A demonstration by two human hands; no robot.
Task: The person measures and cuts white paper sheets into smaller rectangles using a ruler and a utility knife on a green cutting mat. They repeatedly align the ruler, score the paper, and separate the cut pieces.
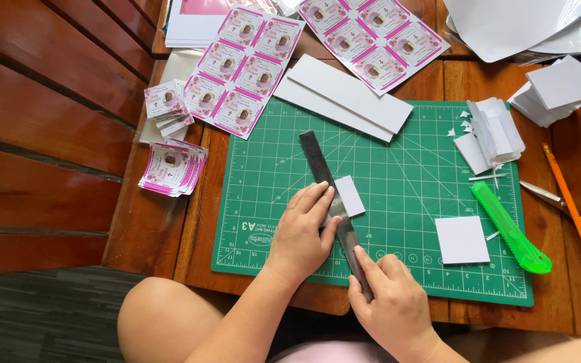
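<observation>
Steel is what both hands are on: a long dark metal ruler (331,202) lying slantwise on the green gridded cutting mat (398,202), running from about eleven o'clock down to five. The left hand (304,235) lies flat over the ruler's middle, fingers together and pressed down, their tips touching a small white rectangular card piece (350,195) that sits just beside the ruler's edge at its three o'clock side. The right hand (391,302) is at the ruler's lower end, forefinger stretched along the metal, the other fingers curled in; whether they hide anything, I cannot tell.

Risks, as I judge them: the ruler is pinned mainly at its middle and near end, so its far end could pivot and throw the edge out of line with the card. The small card is barely held and could slide on the mat. Left fingertips lie over the ruler's edge, exposed to any blade drawn along it. A bright green plastic utility knife (511,228) rests at four o'clock of the card, well apart, beside a white square card (462,240).
</observation>
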